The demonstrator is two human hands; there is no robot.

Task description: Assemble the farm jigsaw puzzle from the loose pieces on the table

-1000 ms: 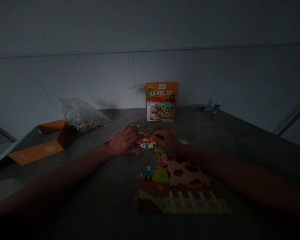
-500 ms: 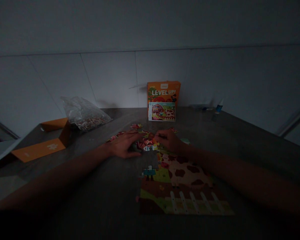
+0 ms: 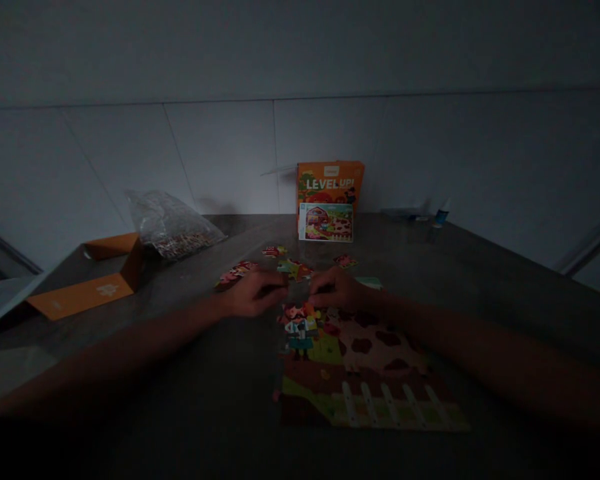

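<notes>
Orange box [image 3: 330, 200], grey table [image 3: 480, 280], puzzle [image 3: 370, 373] with brown-spotted cow and white fence.

1. The left hand [image 3: 253, 295] lies palm down with its knuckles up. Its fingers are loosely curled and point toward the right hand.
2. The right hand [image 3: 337, 292] is also palm down, fingers bent and aimed back at the left hand.
3. The two sets of fingertips are near each other, with a narrow gap between them.
4. The left forearm [image 3: 130, 353] is bare and runs in from behind and outside its hand, the wrist nearly straight.
5. The right forearm [image 3: 480, 360] mirrors it on the other side, also bare.
6. In the dim, blurred view I cannot tell whether either hand is closed in a grip.
</notes>
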